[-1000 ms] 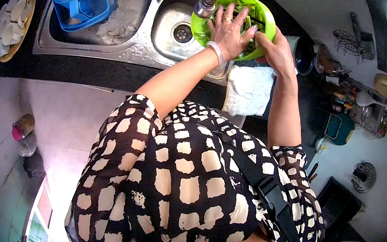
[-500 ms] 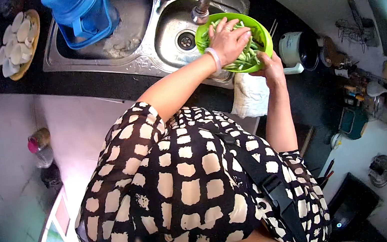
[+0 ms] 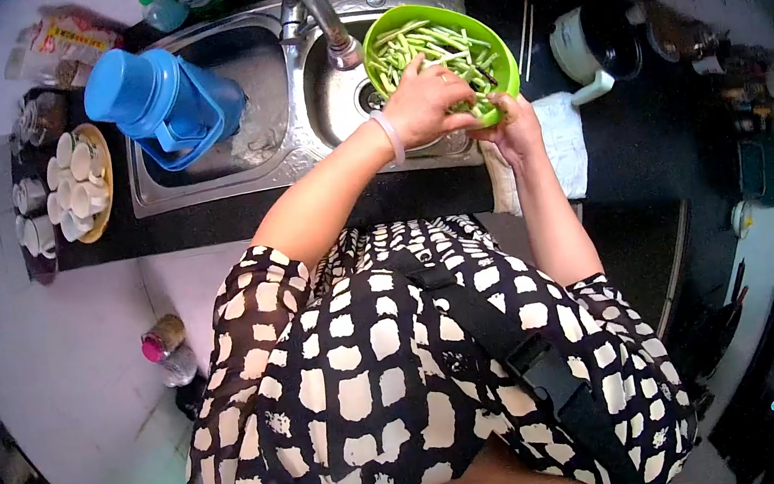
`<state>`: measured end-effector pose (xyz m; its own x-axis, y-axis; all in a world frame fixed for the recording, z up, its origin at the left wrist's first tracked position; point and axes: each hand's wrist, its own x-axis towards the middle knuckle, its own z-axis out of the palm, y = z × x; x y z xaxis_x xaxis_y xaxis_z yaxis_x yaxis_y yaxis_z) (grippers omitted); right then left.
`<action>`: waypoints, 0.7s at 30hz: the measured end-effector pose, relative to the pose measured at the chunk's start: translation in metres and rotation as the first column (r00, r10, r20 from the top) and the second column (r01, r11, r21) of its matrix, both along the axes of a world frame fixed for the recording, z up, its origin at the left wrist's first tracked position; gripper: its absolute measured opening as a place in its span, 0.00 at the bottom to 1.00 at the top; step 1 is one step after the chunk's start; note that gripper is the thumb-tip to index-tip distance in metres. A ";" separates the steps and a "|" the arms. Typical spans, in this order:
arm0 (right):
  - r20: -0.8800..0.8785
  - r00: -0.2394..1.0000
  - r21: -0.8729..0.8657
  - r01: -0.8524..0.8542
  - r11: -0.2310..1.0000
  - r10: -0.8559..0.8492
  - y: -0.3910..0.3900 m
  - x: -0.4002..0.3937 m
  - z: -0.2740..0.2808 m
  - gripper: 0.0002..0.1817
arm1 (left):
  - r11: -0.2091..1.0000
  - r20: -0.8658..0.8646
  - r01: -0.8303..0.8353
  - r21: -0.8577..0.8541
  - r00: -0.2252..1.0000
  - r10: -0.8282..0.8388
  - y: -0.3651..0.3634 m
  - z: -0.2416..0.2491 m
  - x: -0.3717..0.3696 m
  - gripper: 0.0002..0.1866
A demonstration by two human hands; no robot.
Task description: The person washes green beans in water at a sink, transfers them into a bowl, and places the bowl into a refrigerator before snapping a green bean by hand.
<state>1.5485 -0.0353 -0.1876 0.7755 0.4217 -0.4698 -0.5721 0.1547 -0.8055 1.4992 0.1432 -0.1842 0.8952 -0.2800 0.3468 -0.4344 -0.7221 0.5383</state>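
Observation:
A bright green bowl [image 3: 509,71] full of cut green beans [image 3: 422,44] is tilted towards me over the right sink basin's edge. My left hand [image 3: 426,106], with a pale band at the wrist, reaches over the bowl's near side. Its fingers are bent down and closed among the beans by the rim; the fingertips are partly hidden. At the near right rim my right hand [image 3: 512,126] grips the bowl, its fingers close to those of the left. A dark bit [image 3: 488,76] lies among the beans near the right hand.
The metal faucet [image 3: 334,32] hangs left of the bowl over the right basin. A blue jug [image 3: 172,99] stands in the left basin [image 3: 261,54]. Right of the bowl are chopsticks [image 3: 528,37], a white pot [image 3: 579,44] and a cloth [image 3: 559,144]. Cups [image 3: 78,179] sit on a tray at left.
My left hand has drawn back from the middle of the beans to the near rim, and its spread fingers have curled in. The view has shifted; the right hand stays at the bowl.

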 end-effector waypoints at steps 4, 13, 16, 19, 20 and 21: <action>0.005 0.999 -0.030 0.047 0.998 -0.047 -0.003 -0.006 -0.007 0.17 | 0.995 0.174 -0.086 -0.048 0.980 0.094 0.000 0.002 0.008 0.09; 0.010 0.990 -0.013 0.140 0.990 -0.140 -0.014 -0.018 -0.002 0.17 | 0.344 -0.502 -0.486 -0.804 0.864 0.048 0.033 0.019 0.019 0.11; 0.026 0.989 0.013 0.145 0.989 -0.146 -0.019 -0.019 -0.003 0.19 | 0.325 -0.518 -0.471 -0.820 0.853 -0.071 0.031 0.018 0.013 0.10; 0.044 0.991 0.005 0.127 0.992 -0.128 -0.024 -0.021 -0.003 0.22 | 0.383 -0.447 -0.387 -0.839 0.891 -0.079 0.026 0.016 0.010 0.10; 0.040 0.990 0.021 0.134 0.991 -0.135 -0.023 -0.022 -0.001 0.22 | 0.385 -0.411 -0.351 -0.853 0.908 -0.084 0.025 0.016 0.009 0.10; 0.037 0.989 0.037 0.140 0.989 -0.141 -0.023 -0.024 0.001 0.22 | 0.388 -0.374 -0.314 -0.866 0.923 -0.088 0.025 0.016 0.009 0.10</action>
